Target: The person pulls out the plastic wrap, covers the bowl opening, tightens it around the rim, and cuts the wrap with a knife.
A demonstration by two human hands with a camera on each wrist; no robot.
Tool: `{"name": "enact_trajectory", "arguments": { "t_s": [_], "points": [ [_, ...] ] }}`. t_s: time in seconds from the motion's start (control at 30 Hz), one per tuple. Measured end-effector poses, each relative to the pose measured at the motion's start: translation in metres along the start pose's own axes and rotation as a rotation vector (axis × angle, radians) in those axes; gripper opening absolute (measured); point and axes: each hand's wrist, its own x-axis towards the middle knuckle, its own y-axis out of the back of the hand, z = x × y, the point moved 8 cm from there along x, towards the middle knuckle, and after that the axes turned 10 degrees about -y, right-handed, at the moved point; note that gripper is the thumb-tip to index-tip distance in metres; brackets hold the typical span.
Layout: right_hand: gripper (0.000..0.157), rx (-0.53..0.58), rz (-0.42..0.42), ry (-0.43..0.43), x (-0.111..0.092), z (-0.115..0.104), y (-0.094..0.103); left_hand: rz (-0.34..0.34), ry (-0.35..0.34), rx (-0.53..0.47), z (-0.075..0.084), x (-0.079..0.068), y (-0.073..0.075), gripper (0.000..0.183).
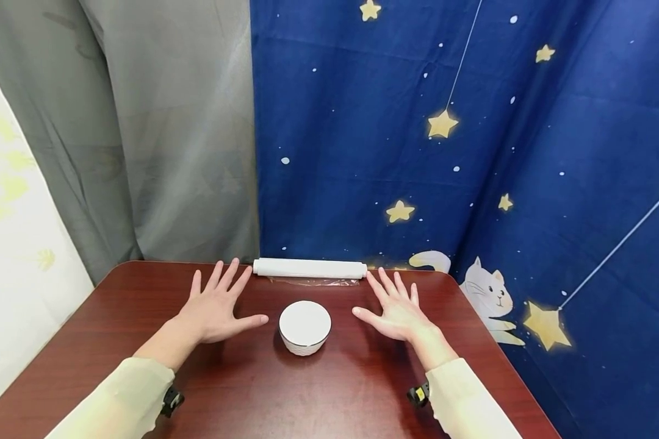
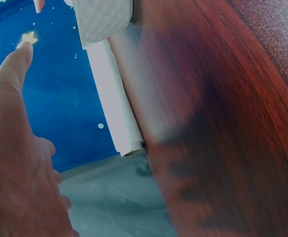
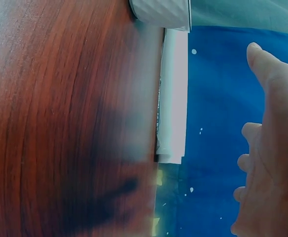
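Note:
A white bowl with a textured side stands mid-table between the two hands; its top shows as a flat white disc. Left of it, my left hand is held over the table with fingers spread and thumb pointing at the bowl. My right hand mirrors it on the other side, fingers spread, holding nothing. Behind the bowl, along the far edge, lies a white roll with a strip of clear film at its front. In both wrist views the bowl overlaps the end of the roll.
The dark red wooden table has rounded far corners. Close behind its far edge hang a grey curtain and a blue star-patterned curtain. A pale cloth hangs at the left. Each wrist carries a small black strapped device.

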Motion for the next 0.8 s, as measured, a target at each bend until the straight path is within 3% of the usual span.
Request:
{"name": "enact_trajectory", "arguments": {
  "t_s": [0.8],
  "points": [
    [0.098,-0.021,0.002,-0.005,-0.0031,-0.0042,-0.0083,0.005,-0.014,0.017,0.0027,-0.0002,-0.0090,0.122]
  ]
}}
